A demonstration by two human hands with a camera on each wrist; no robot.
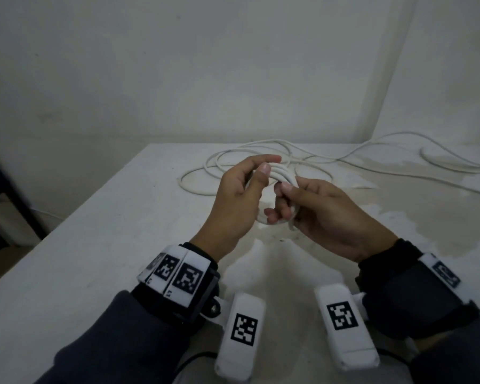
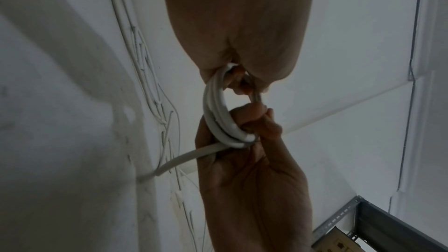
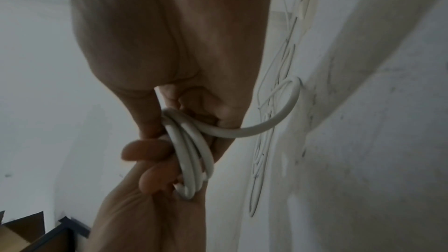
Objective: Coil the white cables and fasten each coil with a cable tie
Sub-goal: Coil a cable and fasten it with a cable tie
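Observation:
A small coil of white cable [image 1: 280, 173] hangs in the air above the white table [image 1: 94, 245], held between both hands. My left hand [image 1: 261, 169] pinches the coil's far side with thumb and fingers. My right hand [image 1: 281, 199] grips its near side with curled fingers. In the left wrist view the coil [image 2: 215, 110] shows about three loops, and a loose strand [image 2: 184, 158] runs down from it to the table. In the right wrist view the coil [image 3: 191, 150] sits between my right hand [image 3: 184, 106] and my left fingers [image 3: 150, 152]. More loose white cable [image 1: 205, 167] lies in loops behind the hands.
Another stretch of white cable [image 1: 441, 162] trails across the table's far right, over a stained patch. White walls close in behind the table. A dark shelf frame [image 1: 9, 189] stands off the left edge, and a cardboard box [image 3: 19, 233] sits low beside it.

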